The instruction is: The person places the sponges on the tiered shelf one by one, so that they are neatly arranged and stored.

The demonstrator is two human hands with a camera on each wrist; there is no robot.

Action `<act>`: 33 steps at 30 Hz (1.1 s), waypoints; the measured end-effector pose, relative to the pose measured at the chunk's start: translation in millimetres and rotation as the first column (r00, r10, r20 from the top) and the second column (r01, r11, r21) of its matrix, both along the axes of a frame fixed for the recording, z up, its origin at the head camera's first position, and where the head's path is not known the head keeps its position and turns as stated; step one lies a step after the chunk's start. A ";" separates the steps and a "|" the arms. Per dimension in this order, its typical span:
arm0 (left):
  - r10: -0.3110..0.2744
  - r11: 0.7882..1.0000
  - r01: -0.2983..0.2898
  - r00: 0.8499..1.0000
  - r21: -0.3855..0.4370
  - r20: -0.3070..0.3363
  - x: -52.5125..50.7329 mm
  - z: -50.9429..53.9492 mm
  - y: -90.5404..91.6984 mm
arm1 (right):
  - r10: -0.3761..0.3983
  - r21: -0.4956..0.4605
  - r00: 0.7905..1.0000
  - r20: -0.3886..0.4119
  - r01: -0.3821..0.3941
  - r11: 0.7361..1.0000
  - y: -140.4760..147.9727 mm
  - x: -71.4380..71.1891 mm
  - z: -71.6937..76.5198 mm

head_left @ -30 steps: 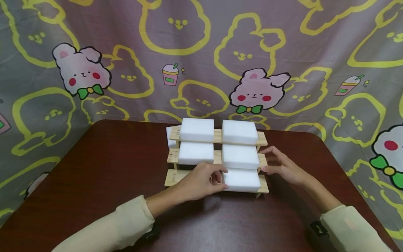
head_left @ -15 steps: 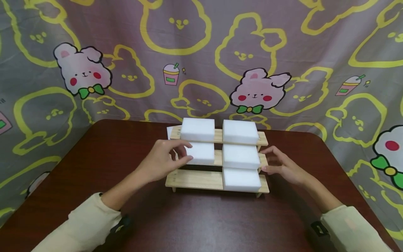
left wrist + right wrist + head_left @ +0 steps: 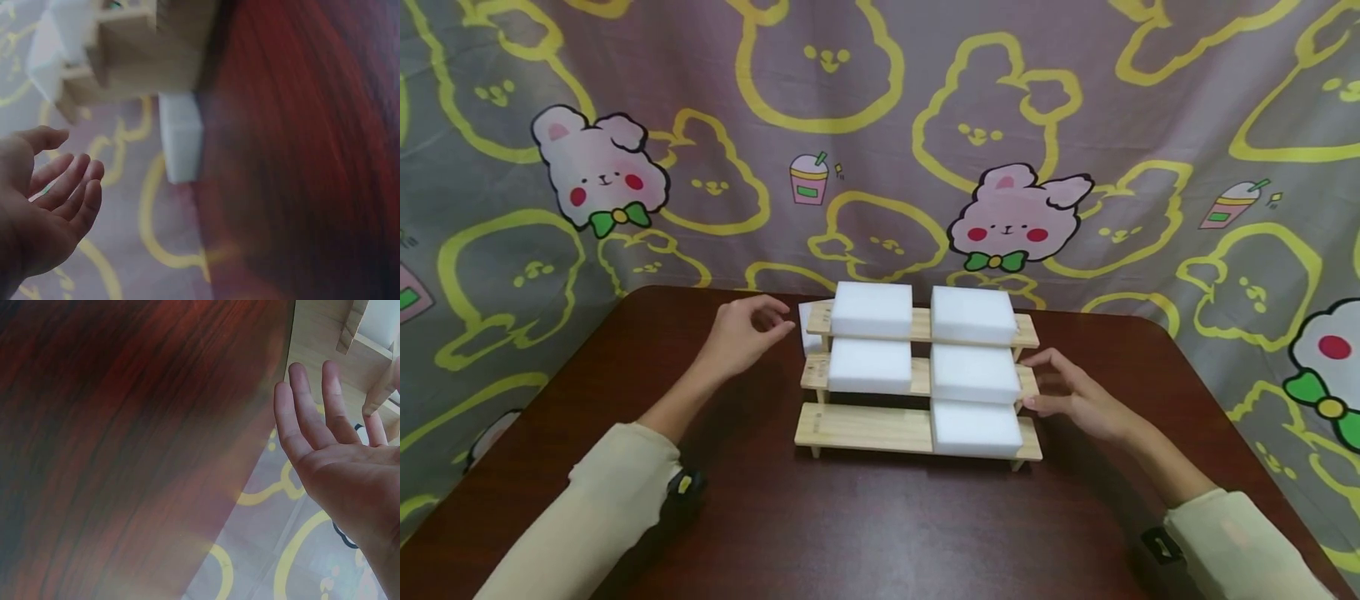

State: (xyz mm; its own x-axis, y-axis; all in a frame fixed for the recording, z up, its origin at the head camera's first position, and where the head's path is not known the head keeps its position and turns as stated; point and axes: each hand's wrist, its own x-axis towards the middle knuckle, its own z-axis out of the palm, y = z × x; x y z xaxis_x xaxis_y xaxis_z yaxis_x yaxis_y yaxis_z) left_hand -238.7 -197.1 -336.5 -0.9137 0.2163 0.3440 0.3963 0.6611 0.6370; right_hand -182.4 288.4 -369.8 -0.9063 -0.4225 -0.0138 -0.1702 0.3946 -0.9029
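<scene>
A stepped three-tier wooden rack (image 3: pixel 861 427) stands on the table, bearing white foam blocks. Two blocks sit on the top tier, including the top left block (image 3: pixel 871 308); two more are on the middle tier. On the bottom tier lies one block (image 3: pixel 976 427), at the right. My left hand (image 3: pixel 737 335) hovers left of the rack's upper end, fingers loosely bent, holding nothing. My right hand (image 3: pixel 1078 400) is at the rack's right end, thumb and index finger on either edge of the middle shelf; its other fingers extend loosely in the right wrist view.
Another white block (image 3: pixel 181 137) stands on the table behind the rack's left end, mostly hidden in the head view. The dark red-brown table (image 3: pixel 880 533) has rounded far corners. A patterned curtain (image 3: pixel 865 150) hangs close behind it.
My left hand has gone from the bottom right block, past the middle left block, to beyond the rack's upper left end. My right hand and the blocks have stayed put.
</scene>
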 end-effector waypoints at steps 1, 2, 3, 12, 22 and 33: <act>-0.012 1.000 0.012 1.000 -0.023 0.009 -6.3 -4.7 -0.9 | -0.001 0.001 1.000 0.001 0.001 1.000 0.1 0.1 0.3; -0.032 0.998 0.033 0.999 -0.050 0.014 -12.6 -9.3 -1.6 | -0.003 0.003 1.000 0.001 0.003 1.000 0.3 0.1 0.6; -0.058 0.995 0.059 0.998 -0.081 0.018 -18.5 -13.2 -1.7 | -0.004 0.005 1.000 0.000 0.004 1.000 0.4 0.0 0.8; -0.261 0.913 0.262 0.964 -0.312 0.045 -51.6 -38.7 6.1 | -0.007 0.006 1.000 -0.004 0.007 1.000 -0.3 -0.3 0.7; -0.137 0.867 0.163 0.987 -0.471 0.090 -44.9 -35.7 7.6 | -0.017 0.011 1.000 0.000 0.017 1.000 0.2 1.0 1.5; -0.042 0.813 0.066 0.998 -0.578 0.056 -23.5 -29.0 -16.3 | -0.009 0.010 1.000 -0.005 0.009 1.000 0.4 0.4 0.5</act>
